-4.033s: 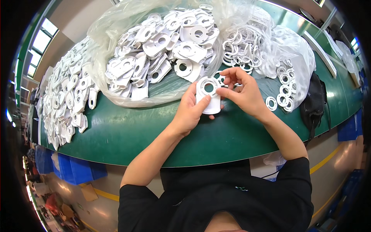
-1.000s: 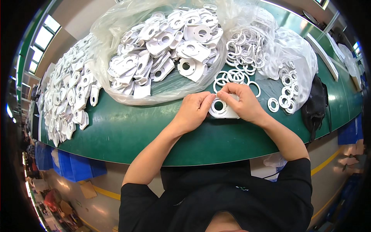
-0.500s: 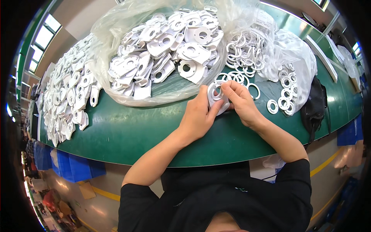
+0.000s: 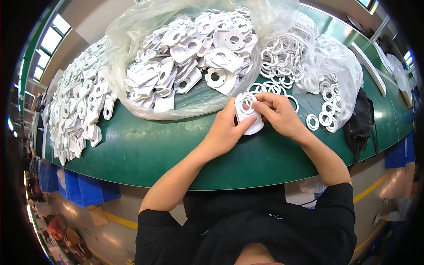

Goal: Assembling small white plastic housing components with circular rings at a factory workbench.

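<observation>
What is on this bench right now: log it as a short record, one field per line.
Left hand: left hand grips the white plastic plate from below, thumb on its face.
Right hand: right hand pinches at the plate's round hole; whether it holds a ring is hidden.
Surface: green table.
Behind: clear bag of white plates.
Right side: loose white rings on plastic sheeting; black bag at the edge.
Left side: pile of white plates.
</observation>
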`<state>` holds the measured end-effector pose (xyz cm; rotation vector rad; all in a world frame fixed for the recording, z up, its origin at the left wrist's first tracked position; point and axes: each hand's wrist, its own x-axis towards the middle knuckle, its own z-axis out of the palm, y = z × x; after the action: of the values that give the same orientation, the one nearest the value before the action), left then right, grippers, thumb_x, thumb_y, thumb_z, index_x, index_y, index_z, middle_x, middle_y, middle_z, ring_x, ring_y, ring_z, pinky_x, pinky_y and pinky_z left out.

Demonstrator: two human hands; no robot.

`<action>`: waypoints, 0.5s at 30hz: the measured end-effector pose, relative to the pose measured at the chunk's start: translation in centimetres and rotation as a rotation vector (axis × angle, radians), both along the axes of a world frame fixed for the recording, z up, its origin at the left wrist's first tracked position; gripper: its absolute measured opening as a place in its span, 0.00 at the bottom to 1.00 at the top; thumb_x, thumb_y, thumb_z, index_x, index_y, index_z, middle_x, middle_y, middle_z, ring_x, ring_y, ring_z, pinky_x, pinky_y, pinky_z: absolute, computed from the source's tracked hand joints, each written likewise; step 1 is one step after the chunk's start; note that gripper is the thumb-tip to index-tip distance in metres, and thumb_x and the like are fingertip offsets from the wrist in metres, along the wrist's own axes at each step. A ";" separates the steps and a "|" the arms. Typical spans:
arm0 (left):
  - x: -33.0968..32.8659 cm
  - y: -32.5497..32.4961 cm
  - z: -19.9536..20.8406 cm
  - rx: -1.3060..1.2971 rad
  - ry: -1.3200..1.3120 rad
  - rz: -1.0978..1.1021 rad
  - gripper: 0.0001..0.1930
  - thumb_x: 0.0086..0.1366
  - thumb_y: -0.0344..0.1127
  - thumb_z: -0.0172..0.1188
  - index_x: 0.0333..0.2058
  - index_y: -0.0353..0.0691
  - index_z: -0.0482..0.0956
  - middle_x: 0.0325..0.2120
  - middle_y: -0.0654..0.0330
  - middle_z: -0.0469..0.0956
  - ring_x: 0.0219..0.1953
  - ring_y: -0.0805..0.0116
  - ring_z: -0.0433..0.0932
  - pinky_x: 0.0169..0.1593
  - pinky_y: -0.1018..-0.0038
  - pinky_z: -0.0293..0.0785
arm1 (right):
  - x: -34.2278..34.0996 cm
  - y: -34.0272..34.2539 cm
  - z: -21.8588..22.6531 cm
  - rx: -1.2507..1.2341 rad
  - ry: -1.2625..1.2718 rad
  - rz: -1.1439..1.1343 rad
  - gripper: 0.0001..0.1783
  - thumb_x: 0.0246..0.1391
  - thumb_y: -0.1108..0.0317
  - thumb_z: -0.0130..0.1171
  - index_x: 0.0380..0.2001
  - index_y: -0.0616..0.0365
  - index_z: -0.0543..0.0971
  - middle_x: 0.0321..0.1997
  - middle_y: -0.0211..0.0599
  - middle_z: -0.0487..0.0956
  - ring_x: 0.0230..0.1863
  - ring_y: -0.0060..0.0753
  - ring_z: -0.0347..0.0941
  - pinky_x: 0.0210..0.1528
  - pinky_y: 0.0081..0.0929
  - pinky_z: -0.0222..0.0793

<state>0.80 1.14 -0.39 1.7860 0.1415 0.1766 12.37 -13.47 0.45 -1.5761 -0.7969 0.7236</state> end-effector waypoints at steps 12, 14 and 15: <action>0.8 5.4 2.0 -0.238 0.114 0.262 0.14 0.65 0.43 0.56 0.44 0.44 0.73 0.27 0.69 0.75 0.22 0.81 0.70 0.22 0.82 0.65 | 4.5 -4.5 5.7 -0.188 -0.666 -0.135 0.10 0.52 0.72 0.59 0.38 0.62 0.79 0.28 0.31 0.80 0.28 0.19 0.73 0.30 0.19 0.67; 0.8 10.6 3.8 -0.138 0.119 0.447 0.16 0.63 0.48 0.58 0.39 0.40 0.73 0.24 0.64 0.74 0.22 0.75 0.70 0.25 0.79 0.67 | 5.4 -6.7 7.2 -0.366 -0.728 -0.082 0.13 0.45 0.73 0.62 0.38 0.62 0.79 0.26 0.33 0.79 0.28 0.24 0.73 0.31 0.22 0.68; 0.6 15.4 3.7 -0.161 0.089 0.458 0.17 0.62 0.48 0.59 0.35 0.39 0.73 0.22 0.62 0.73 0.22 0.74 0.70 0.26 0.79 0.67 | 5.8 -8.0 7.2 -0.374 -0.729 -0.096 0.13 0.45 0.73 0.62 0.38 0.62 0.79 0.26 0.33 0.79 0.28 0.24 0.73 0.31 0.22 0.68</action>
<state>1.38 16.53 3.30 1.5790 0.6135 0.4018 18.20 -21.44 7.69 -2.2489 -1.1391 0.2119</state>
